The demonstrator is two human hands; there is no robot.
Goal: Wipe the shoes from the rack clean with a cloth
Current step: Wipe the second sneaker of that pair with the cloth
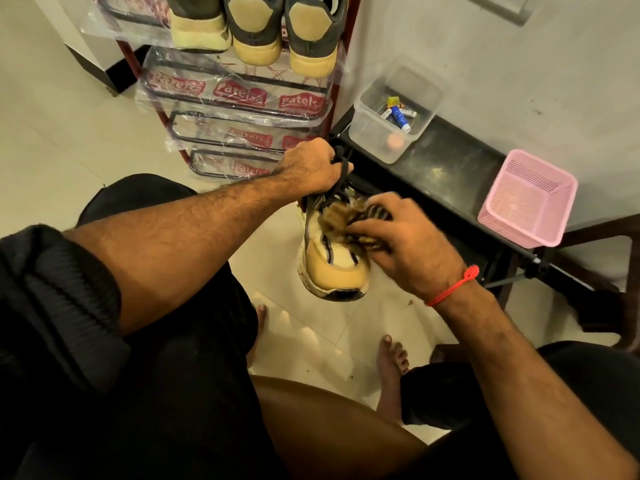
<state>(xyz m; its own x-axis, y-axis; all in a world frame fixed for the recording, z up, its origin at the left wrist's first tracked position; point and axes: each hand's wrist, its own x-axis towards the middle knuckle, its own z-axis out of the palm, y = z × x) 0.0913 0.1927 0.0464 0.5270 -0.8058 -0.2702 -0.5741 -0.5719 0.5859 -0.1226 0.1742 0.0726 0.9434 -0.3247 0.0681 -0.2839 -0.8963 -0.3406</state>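
1. This is a home, most likely an entryway or hall corner, where footwear is kept.
2. A dark red metal shoe rack point(221, 109) stands against the plain white plastered wall point(519, 81), its tiers wrapped in clear printed plastic, with tan and grey sneakers point(256, 29) on an upper tier.
3. The floor is glossy cream ceramic tile point(69, 150), and a person's bare feet point(393, 362) rest on it.
4. A low black shelf point(450, 161) beside the rack carries household odds: a clear plastic tub point(374, 133) with small tubes, and a pink perforated plastic basket point(526, 199).
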